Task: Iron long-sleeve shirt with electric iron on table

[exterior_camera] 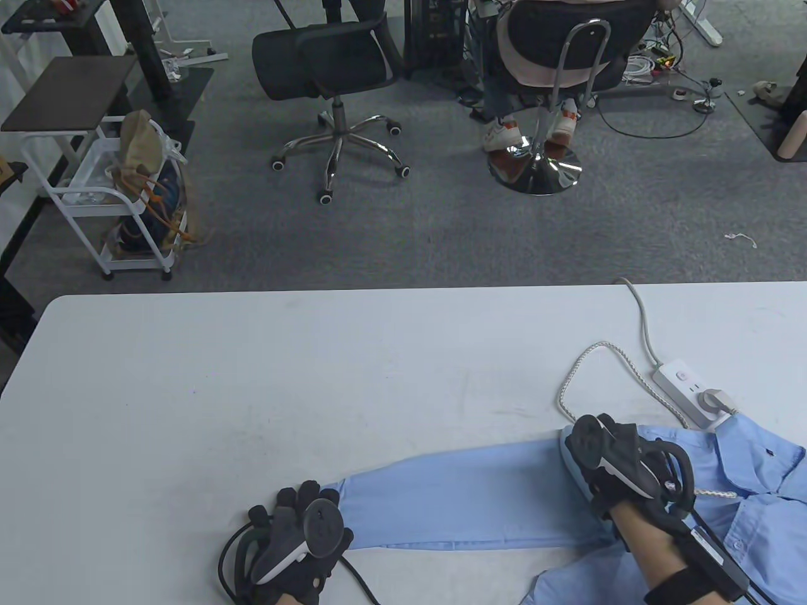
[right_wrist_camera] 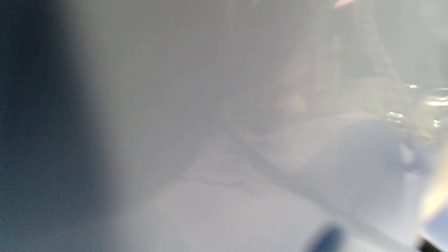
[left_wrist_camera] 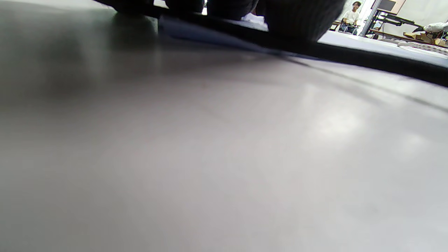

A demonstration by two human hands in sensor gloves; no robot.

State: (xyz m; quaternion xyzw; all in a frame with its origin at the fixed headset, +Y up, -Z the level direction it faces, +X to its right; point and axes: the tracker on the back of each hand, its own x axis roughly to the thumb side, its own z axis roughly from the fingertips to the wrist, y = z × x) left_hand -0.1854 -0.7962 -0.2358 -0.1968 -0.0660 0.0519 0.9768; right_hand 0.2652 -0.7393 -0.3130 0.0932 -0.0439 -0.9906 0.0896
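The shirt (exterior_camera: 466,498) sleeve is pressed flat on the counter (exterior_camera: 252,378) by the left hand (exterior_camera: 296,535), fingers straight; the right hand (exterior_camera: 621,469) apparently grips the hidden iron.

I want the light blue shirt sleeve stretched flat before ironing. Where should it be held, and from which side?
Hold the light blue shirt sleeve at its cuff end, coming in from the table's near edge, where the left hand already sits. The sleeve lies straight across the white table, so pulling the free end leftward should tension it while the right hand works at the shoulder end.
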